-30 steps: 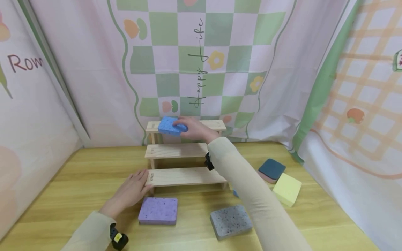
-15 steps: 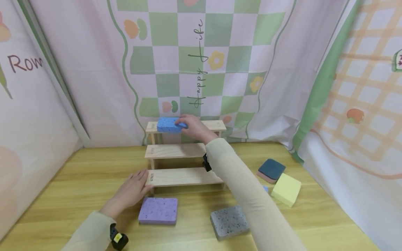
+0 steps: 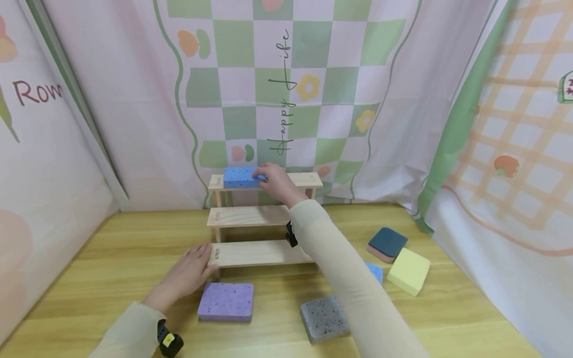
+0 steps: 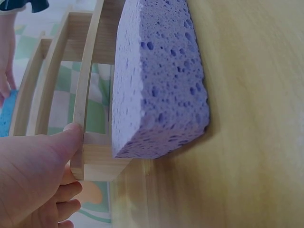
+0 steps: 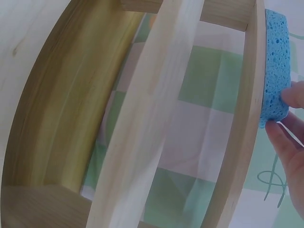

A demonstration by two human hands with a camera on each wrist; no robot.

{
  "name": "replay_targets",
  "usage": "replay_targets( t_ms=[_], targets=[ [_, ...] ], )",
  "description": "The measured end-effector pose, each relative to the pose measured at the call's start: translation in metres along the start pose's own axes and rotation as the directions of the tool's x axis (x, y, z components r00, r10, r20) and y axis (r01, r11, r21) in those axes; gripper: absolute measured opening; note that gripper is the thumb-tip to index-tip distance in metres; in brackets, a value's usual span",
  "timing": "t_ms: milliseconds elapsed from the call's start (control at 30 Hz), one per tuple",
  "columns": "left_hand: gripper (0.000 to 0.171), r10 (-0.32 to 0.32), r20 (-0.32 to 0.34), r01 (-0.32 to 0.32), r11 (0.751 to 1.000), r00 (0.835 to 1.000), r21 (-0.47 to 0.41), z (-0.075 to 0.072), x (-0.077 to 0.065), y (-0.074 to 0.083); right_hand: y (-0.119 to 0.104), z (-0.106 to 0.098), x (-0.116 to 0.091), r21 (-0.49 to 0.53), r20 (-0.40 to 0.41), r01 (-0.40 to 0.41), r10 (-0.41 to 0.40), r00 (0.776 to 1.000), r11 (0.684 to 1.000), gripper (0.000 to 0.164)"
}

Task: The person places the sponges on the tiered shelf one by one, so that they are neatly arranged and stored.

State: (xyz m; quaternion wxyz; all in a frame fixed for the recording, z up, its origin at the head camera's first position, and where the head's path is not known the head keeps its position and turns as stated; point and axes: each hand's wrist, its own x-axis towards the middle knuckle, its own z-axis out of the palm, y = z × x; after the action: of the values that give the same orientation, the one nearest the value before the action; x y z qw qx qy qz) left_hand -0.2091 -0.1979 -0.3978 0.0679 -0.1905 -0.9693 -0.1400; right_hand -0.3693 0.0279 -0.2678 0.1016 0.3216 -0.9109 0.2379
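A three-tier wooden shelf (image 3: 259, 252) stands on the table. On its top tier, toward the left, lies a blue sponge (image 3: 239, 177). My right hand (image 3: 279, 184) grips the sponge's right end between thumb and fingers; the right wrist view shows the sponge (image 5: 277, 64) flat against the top board. At the left end of the bottom tier, my left hand (image 3: 185, 272) holds the board, thumb on one side and fingers curled on the other in the left wrist view. Just in front of that corner lies a purple sponge (image 3: 226, 302), close to the left hand.
A grey speckled sponge (image 3: 324, 319) lies at front right, partly behind the right sleeve. Farther right are a yellow sponge (image 3: 409, 271), a dark blue-topped sponge (image 3: 387, 242) and another blue piece (image 3: 375, 272), partly covered by the sleeve. A patterned curtain (image 3: 286, 89) hangs behind the shelf.
The blue sponge has turned from slanted to straight along the top tier, moving slightly left. The right forearm has shifted left, uncovering more of the blue piece. My left hand stays put.
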Motion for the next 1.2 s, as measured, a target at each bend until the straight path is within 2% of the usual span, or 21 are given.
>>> replay_targets(
  t_ms=[333, 700, 1033, 1200],
  targets=[
    [0.058, -0.006, 0.011, 0.006, 1.0, 1.0, 0.007, 0.0, 0.001, 0.0, -0.001, 0.002, 0.002, -0.036, -0.002, -0.007, 0.007, 1.0, 0.999, 0.023],
    [0.058, -0.005, 0.01, 0.005, 1.0, 1.0, -0.002, -0.001, 0.0, 0.001, -0.001, 0.002, -0.002, -0.018, 0.013, -0.015, 0.015, 1.0, 1.0, 0.025],
    [0.058, -0.001, 0.01, 0.001, 1.0, 1.0, -0.008, -0.001, 0.0, 0.002, 0.006, -0.006, -0.013, 0.076, -0.027, -0.007, 0.009, 1.0, 0.997, 0.035],
    [0.058, -0.006, 0.011, 0.006, 1.0, 1.0, -0.018, -0.004, -0.002, 0.004, 0.01, -0.014, -0.022, 0.155, -0.05, 0.018, -0.01, 0.999, 0.988, 0.038]
  ],
)
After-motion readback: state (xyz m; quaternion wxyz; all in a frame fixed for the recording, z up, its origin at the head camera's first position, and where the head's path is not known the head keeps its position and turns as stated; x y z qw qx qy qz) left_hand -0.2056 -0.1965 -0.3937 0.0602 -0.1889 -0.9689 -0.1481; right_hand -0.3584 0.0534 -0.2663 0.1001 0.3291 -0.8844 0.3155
